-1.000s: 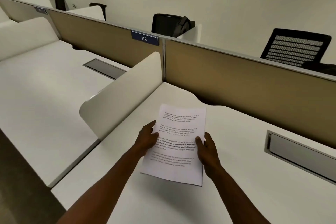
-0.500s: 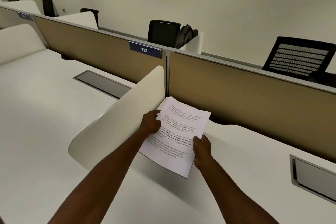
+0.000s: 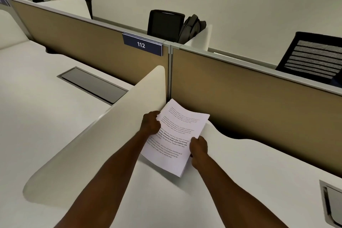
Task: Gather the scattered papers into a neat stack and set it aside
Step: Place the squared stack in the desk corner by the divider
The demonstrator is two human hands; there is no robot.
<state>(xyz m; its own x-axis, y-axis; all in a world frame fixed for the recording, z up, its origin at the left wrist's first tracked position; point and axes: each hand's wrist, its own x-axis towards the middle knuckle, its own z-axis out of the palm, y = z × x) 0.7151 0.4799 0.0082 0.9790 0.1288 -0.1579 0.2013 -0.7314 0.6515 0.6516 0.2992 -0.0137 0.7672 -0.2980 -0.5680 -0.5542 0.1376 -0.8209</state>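
Carried further toward the far corner since a moment ago, the stack of papers now reaches the tan partition beyond the grip; the left hand pinches its left edge beside the white divider; the right hand clasps its right edge; below the grip, its near corner hangs just above the desk.

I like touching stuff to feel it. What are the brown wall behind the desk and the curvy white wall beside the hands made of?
The brown wall looks like cloth stretched over a board: dull, no shine, with a grey frame that is probably metal. The curvy white wall looks like smooth, hard board, maybe coated wood or plastic, with a soft sheen and a rounded edge. I can't tell which.
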